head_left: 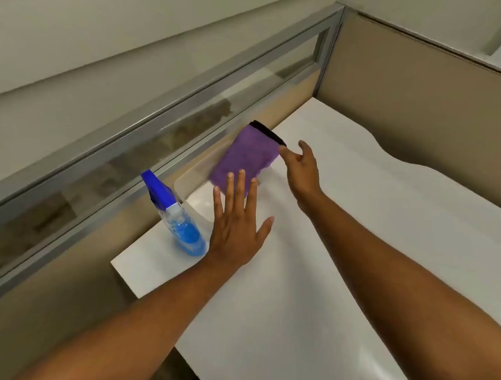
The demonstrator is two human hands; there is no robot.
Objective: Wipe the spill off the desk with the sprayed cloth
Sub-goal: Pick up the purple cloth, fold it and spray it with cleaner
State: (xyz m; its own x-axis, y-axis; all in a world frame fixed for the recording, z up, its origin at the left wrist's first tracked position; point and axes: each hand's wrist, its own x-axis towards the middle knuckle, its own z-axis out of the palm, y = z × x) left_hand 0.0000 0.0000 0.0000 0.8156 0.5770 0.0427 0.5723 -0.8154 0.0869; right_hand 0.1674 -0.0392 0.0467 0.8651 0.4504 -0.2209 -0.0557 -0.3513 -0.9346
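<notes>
Purple cloth point(246, 157) lying over a clear tray point(187, 182) on the surface point(341, 250), long axis running toward the glass partition point(160, 135). Right hand point(299, 168) is touching its corner, fingers spread; left hand point(236, 226) is hovering, splayed. Spray bottle point(176, 215) label unreadable.

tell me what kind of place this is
Most likely an office cubicle: a white desk is fenced by tan partition panels with a metal-framed glass strip along the top. A spray bottle and purple cloth suggest it is being cleaned.
</notes>
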